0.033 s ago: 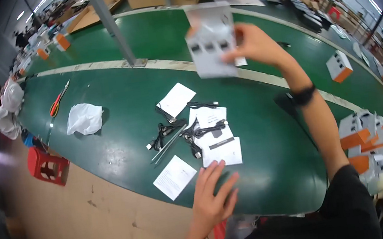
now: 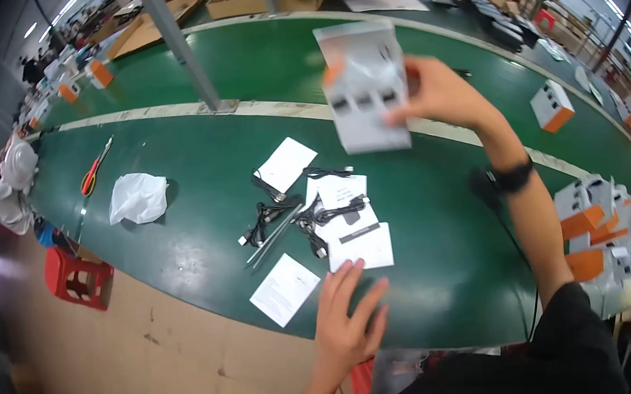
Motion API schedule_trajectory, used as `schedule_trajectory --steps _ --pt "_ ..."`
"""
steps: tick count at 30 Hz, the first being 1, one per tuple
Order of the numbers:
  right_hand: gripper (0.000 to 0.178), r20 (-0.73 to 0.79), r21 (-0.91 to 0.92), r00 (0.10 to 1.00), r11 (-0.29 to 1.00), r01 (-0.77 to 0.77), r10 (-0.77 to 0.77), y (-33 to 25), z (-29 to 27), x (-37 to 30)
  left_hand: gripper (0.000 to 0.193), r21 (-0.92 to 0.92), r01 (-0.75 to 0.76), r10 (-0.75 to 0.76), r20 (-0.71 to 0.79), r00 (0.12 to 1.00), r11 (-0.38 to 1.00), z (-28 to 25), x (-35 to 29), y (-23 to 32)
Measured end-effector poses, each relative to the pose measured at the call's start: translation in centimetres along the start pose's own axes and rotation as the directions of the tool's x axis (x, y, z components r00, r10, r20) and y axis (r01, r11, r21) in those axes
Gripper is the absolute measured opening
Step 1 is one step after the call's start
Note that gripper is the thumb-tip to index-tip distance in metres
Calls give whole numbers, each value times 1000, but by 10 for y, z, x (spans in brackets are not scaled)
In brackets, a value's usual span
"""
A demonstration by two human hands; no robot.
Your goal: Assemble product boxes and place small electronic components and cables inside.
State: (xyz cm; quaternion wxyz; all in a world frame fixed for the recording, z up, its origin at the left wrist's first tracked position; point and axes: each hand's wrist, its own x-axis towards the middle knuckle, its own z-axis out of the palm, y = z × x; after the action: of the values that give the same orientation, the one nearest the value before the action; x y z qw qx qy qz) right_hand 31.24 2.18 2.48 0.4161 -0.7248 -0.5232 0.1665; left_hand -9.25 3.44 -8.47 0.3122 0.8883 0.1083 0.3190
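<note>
Head view: white box (image 2: 373, 134) is held up over the green table (image 2: 202, 253), pinched at its right side by the right hand (image 2: 446, 94), thumb on front face, other fingers mostly hidden. Box lies just left of the right hand's palm, long axis roughly upright; the left hand (image 2: 345, 330) is farther off, nearer the body. Left fingers are spread at white paper (image 2: 368, 252); contact cannot be told. Black cables (image 2: 340, 211) are bunched beyond.
</note>
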Motion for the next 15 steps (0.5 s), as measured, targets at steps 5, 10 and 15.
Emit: schedule_trajectory --steps 5,10,15 --pt "87 45 -63 976 976 -211 213 -34 -2 -170 48 -35 -69 67 -43 997 997 16 11 9" --pt "92 387 -355 897 933 -67 212 33 -58 -162 47 -3 -85 84 -110 990 996 17 11 10" --pt "77 71 -328 997 944 39 -16 100 -43 30 47 74 -41 51 -139 989 996 0 -8 7"
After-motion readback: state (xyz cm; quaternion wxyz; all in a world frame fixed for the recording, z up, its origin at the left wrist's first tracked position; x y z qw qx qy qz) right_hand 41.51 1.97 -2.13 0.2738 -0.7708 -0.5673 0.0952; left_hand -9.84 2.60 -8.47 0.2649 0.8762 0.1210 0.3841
